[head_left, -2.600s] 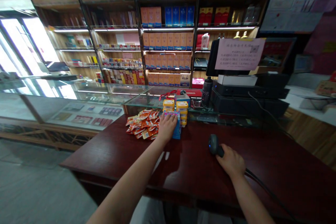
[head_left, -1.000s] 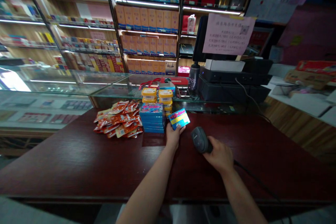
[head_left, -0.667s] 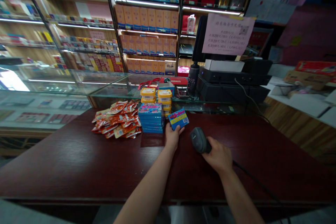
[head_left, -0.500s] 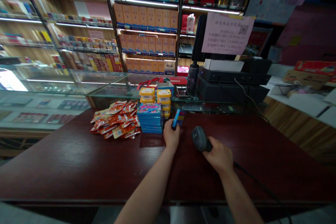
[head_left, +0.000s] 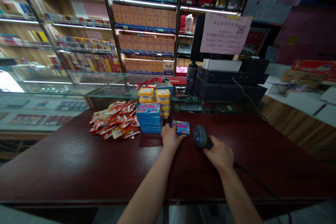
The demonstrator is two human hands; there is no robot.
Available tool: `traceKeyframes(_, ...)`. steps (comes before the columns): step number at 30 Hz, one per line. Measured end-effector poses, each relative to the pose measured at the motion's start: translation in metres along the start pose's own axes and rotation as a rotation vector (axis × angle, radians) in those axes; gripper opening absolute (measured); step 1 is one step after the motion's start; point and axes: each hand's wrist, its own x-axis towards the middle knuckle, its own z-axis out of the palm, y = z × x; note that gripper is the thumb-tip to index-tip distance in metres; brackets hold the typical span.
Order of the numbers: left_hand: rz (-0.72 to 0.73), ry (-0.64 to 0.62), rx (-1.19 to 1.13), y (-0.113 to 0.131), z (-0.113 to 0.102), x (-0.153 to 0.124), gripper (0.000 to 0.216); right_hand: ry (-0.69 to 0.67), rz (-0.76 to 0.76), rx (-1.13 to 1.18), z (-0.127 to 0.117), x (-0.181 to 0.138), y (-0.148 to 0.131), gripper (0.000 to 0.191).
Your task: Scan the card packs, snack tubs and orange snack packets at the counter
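Observation:
My left hand (head_left: 171, 138) is at the left end of a small flat blue box (head_left: 183, 126) with pink lettering. Its thumb lies along the near edge and its fingers grip the left side. The box has its printed face up, at or just on the table. In my right hand (head_left: 219, 153) is a dark handheld barcode scanner (head_left: 200, 136), fingers wrapped round the handle and a small blue light showing on its head. Just left of my left hand stands a stack of matching blue boxes (head_left: 149, 119).
Orange-red snack packets (head_left: 115, 120) lie heaped left of the stack. Yellow-lidded tubs (head_left: 163, 95) are piled behind it. A black bottle (head_left: 191, 77) and a monitor with a paper notice (head_left: 223, 35) stand at the back. The scanner cable (head_left: 258, 182) trails right across the dark table (head_left: 91, 171).
The blue box in my left hand has turned from on edge to flat, face up. A blue light now shows on the scanner, which my right hand has barely moved.

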Motion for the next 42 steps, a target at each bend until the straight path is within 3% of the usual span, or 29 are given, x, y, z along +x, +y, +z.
traceKeyframes(4, 0.004, -0.026, -0.076, 0.0, 0.003, 0.003, 0.028, -0.012, 0.017, 0.015, -0.003, 0.0, -0.001, 0.024)
traceKeyframes(8, 0.019, -0.066, -0.103, 0.011, 0.011, 0.02, 0.018, -0.027, 0.042, 0.006, -0.004, 0.001, 0.002, 0.023)
traceKeyframes(14, 0.056, -0.091, -0.188, 0.026, 0.03, 0.064, 0.019, -0.091, 0.152, -0.039, 0.003, 0.008, 0.008, 0.017)
traceKeyframes(19, 0.047, -0.087, -0.262, 0.044, 0.055, 0.094, 0.018, -0.078, 0.154, -0.038, 0.009, 0.012, 0.007, 0.017)
traceKeyframes(26, 0.061, -0.066, -0.344, 0.052, 0.072, 0.104, 0.021, -0.089, 0.165, -0.06, 0.013, 0.015, 0.008, 0.017)
traceKeyframes(30, 0.155, -0.057, -0.372, 0.042, 0.052, 0.087, 0.026, -0.102, 0.159, -0.052, 0.007, 0.011, 0.006, 0.018)
traceKeyframes(36, 0.403, 0.154, -0.218, 0.018, -0.027, 0.039, 0.026, -0.13, 0.114, -0.024, 0.003, 0.005, 0.008, 0.021)
traceKeyframes(39, 0.38, 0.34, -0.115, -0.001, -0.06, 0.021, 0.037, -0.141, 0.119, -0.022, 0.003, 0.003, 0.008, 0.023)
traceKeyframes(42, 0.267, 0.494, -0.035, -0.024, -0.074, 0.014, 0.046, -0.146, 0.122, -0.022, 0.002, 0.002, 0.008, 0.026)
